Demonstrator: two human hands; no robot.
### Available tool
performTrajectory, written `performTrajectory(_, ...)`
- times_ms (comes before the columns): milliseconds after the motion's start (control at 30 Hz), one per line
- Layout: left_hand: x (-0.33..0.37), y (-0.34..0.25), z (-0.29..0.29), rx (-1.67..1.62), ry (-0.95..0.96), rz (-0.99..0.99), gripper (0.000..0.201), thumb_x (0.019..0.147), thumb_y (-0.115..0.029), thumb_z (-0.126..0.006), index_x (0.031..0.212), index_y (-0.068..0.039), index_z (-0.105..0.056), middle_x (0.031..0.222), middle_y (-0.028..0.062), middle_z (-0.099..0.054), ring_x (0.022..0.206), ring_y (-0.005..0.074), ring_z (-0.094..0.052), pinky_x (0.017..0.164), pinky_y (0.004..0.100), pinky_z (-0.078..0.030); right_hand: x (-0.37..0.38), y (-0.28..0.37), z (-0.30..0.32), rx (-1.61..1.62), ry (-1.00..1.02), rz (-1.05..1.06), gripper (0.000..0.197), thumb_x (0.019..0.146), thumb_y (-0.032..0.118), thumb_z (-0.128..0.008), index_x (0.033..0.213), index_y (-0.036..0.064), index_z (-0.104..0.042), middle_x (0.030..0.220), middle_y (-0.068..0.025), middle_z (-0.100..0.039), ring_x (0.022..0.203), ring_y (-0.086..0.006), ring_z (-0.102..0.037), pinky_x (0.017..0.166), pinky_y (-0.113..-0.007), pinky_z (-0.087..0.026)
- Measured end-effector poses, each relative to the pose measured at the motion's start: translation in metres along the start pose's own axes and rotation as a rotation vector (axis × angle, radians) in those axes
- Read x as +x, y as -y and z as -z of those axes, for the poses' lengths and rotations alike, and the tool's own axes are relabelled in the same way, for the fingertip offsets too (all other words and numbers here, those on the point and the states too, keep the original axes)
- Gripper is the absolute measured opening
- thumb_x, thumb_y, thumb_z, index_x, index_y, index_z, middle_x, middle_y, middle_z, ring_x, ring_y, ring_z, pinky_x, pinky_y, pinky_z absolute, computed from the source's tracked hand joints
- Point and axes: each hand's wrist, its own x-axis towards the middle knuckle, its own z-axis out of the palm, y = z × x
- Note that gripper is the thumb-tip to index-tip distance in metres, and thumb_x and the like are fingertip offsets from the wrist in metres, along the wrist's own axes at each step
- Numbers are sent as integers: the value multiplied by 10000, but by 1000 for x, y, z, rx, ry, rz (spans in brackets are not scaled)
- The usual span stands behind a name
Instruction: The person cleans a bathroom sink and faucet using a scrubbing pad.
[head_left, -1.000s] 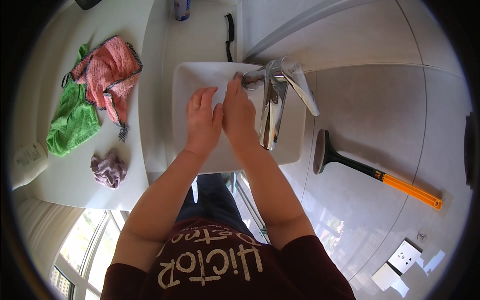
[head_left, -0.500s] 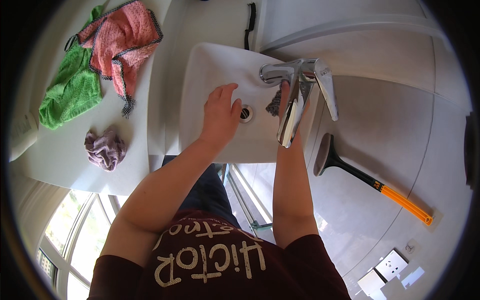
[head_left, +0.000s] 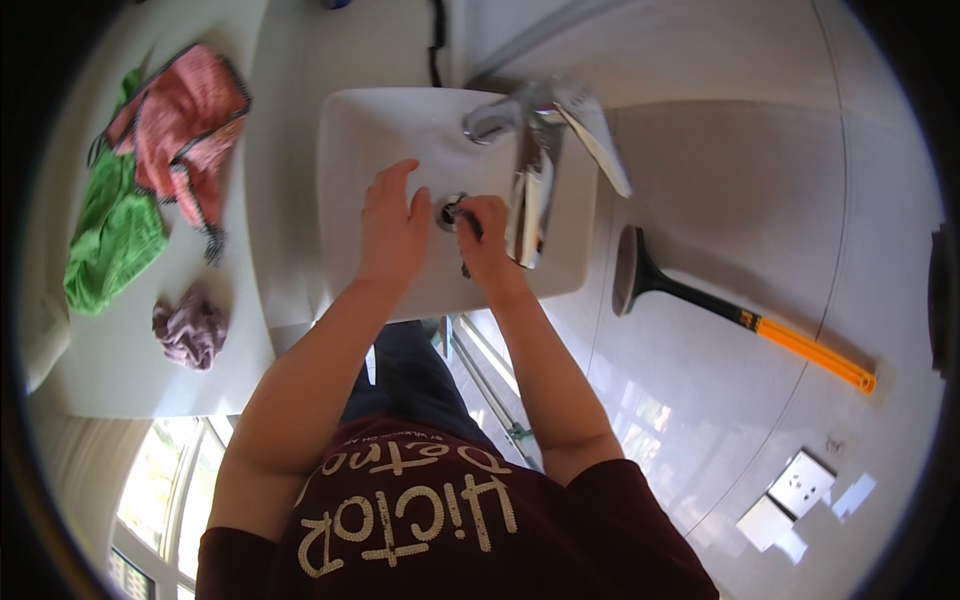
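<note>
My left hand point(head_left: 394, 228) hovers over the left part of the white basin point(head_left: 341, 126), thumb and fingers apart and holding nothing. Closed around a dark grey scrubbing pad point(head_left: 472, 225), my right hand point(head_left: 487, 250) is in the basin just right of the round metal drain point(head_left: 447, 211). Most of the pad is hidden under the fingers, and its exact kind is hard to make out. Beside my right hand, the chrome faucet point(head_left: 535, 190) reaches over the basin's right side.
On the counter point(head_left: 100, 385) at left lie a pink cloth point(head_left: 190, 120), a green cloth point(head_left: 112, 245) and a crumpled mauve cloth point(head_left: 192, 331). A squeegee-like tool point(head_left: 745, 317) with an orange handle is against the tiled surface at right, above a wall socket point(head_left: 801, 484).
My right hand has come out from behind the faucet, moving left with the grey pad to the drain. My left hand remains open over the basin. The whole view has shifted.
</note>
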Motion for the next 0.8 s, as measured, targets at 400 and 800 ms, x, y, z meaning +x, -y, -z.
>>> performTrajectory(400,-33,2,9,174,405,5,325,909,-152,-531,1214,-41,-513,1185,182,-537,1116,369,-518,937,415,-422,-14,-4,58,-300,209,-442,178,846,223,-571,898,73,-651,873,-141,-637,825,-354,-611,715,-432,-494)
performTrajectory(800,-78,18,28,273,595,-10,299,939,-121,-530,1221,-23,-518,1130,162,-577,1060,272,-572,893,348,-465,75,72,174,676,9,-615,419,875,411,-642,953,3,-690,853,-45,-663,760,-102,-606,714,-234,-481)
